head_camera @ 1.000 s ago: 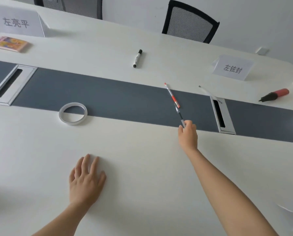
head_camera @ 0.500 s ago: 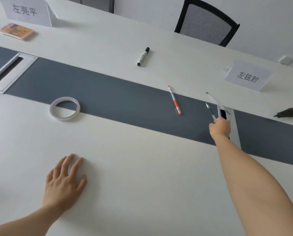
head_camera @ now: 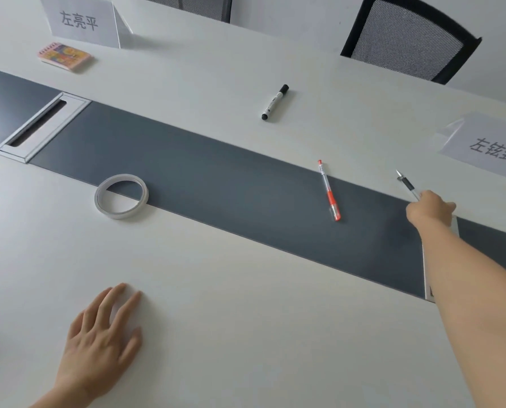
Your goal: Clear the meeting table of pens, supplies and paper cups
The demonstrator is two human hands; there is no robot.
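Left hand [head_camera: 98,340] lies flat on the counter [head_camera: 246,319], nearest me, fingers straight and spread, holding nothing

Right hand [head_camera: 430,210] is stretched out over the grey strip, fingers curled round a black pen [head_camera: 406,184], nib pointing away

Tape [head_camera: 121,196] lies to the left, straddling the strip's near edge. Red pen [head_camera: 329,192] lies on the strip, near the right hand but apart from it

Further off: marker [head_camera: 274,102] on the white, notepad [head_camera: 65,57] at far left

Risk: the right hand is already loaded. Pinching up another pen with the same fingers could loosen the black pen, which might then roll or drop into the slot [head_camera: 427,287] under the forearm. At full reach, the forearm could also knock the red pen

Change from half a second ago: a thin pale pen lay just beyond the right hand; now it is not seen. Whether it was picked up or is hidden behind the hand, I cannot tell. The left hand stays flat; tape and red pen lie as they did
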